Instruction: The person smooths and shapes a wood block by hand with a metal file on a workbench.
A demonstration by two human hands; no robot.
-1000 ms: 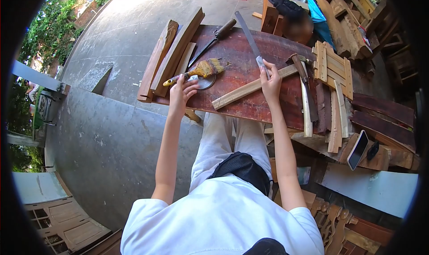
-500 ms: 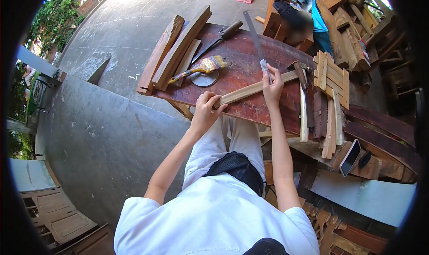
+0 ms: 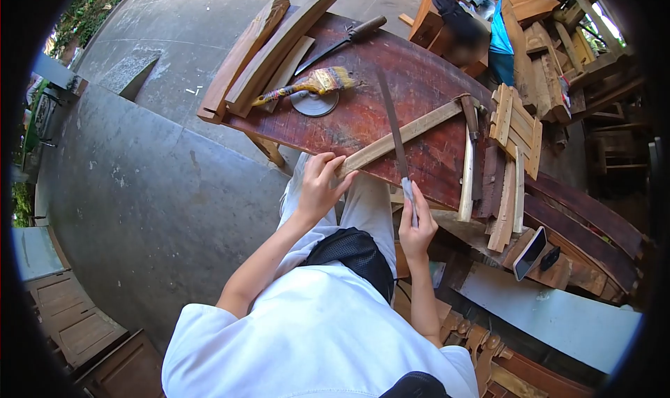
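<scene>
My left hand [image 3: 322, 188] is closed on the near end of a wooden strip [image 3: 426, 123], which lies slantwise over the table's front edge. The strip's far end rests by a hammer [image 3: 470, 119]. In my right hand [image 3: 417, 225] is the pale handle of a long, narrow, dark blade [image 3: 392, 122]; I cannot make out teeth on it. The blade points away from me and crosses over the strip. Left of it on the table are a paintbrush [image 3: 321, 82], a grey disc [image 3: 315, 103] and a long dark tool with a handle [image 3: 342, 45].
Thick wooden pieces [image 3: 283, 52] lie along the left side of the reddish-brown table [image 3: 349, 129]. To the right are a slatted wood piece [image 3: 515, 129], loose strips [image 3: 506, 202] and a phone [image 3: 530, 253]. Stacked timber [image 3: 534, 56] stands at the back right.
My right hand has drawn the blade back toward me, off the table's edge. My left hand still holds the strip's end. The whole view has shifted slightly.
</scene>
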